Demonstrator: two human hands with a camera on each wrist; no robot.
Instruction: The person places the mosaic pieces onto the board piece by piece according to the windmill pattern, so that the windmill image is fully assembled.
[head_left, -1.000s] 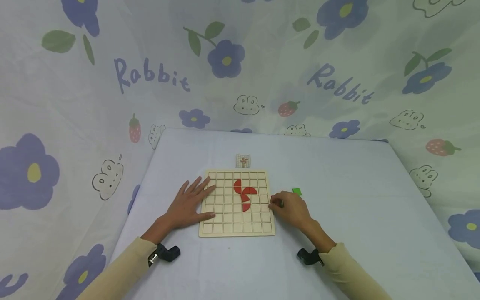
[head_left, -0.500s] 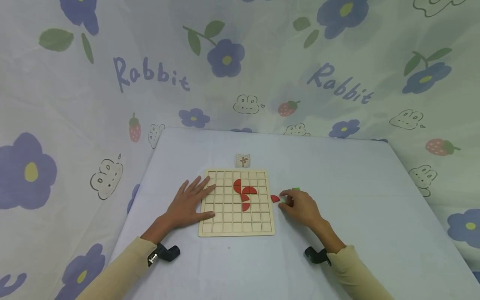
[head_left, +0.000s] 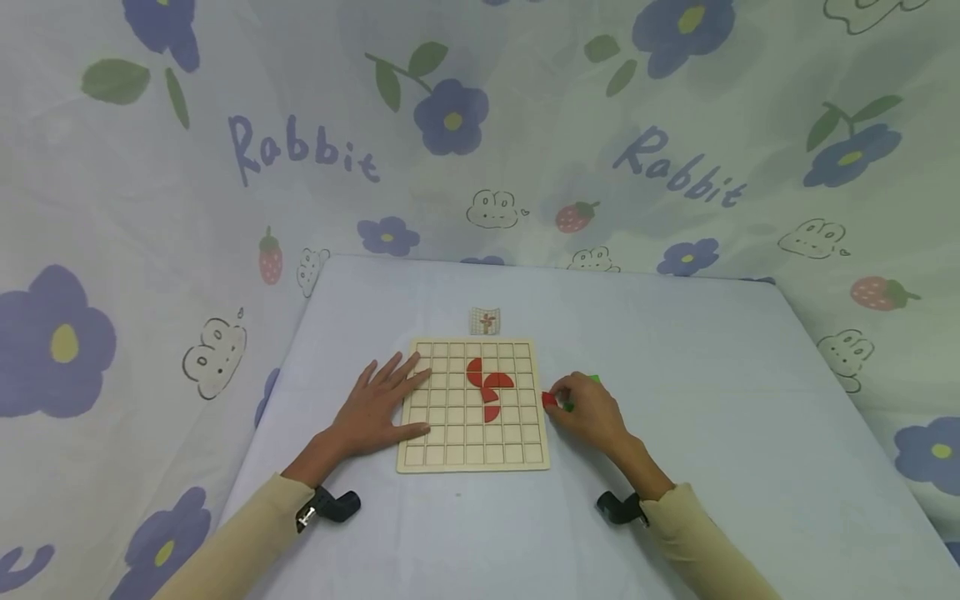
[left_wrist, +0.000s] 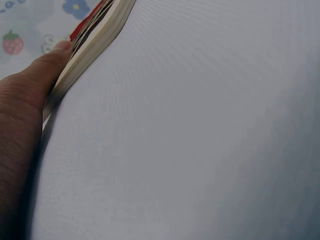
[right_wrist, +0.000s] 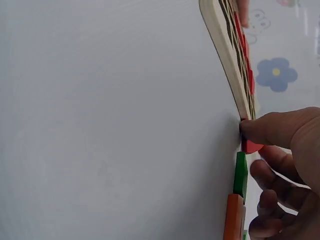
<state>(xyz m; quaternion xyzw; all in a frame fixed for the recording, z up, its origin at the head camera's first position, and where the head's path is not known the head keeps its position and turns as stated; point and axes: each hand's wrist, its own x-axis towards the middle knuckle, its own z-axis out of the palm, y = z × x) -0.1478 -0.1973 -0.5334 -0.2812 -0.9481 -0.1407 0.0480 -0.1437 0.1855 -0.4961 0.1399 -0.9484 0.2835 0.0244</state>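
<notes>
A wooden grid board (head_left: 442,457) lies flat on the white table. Several red quarter-circle pieces (head_left: 491,413) sit in its middle squares. My left hand (head_left: 378,411) rests with spread fingers on the board's left edge; in the left wrist view its thumb (left_wrist: 55,57) lies over the rim. Beside the right edge, my right hand (head_left: 588,410) pinches a red quarter-circle piece (head_left: 549,399) between thumb and index finger. The right wrist view shows that red piece (right_wrist: 252,146) low at the table, close to the board's side. Its other fingers hang curled behind.
A small picture card (head_left: 485,322) with a red pattern on a grid stands behind the board. A green piece (right_wrist: 241,175) and an orange piece (right_wrist: 233,217) lie near my right hand. Another green piece (head_left: 595,379) shows behind the knuckles.
My right hand first moved right, away from the board's edge, uncovering the red piece, then came back left and took hold of it. The left hand has stayed in place.
</notes>
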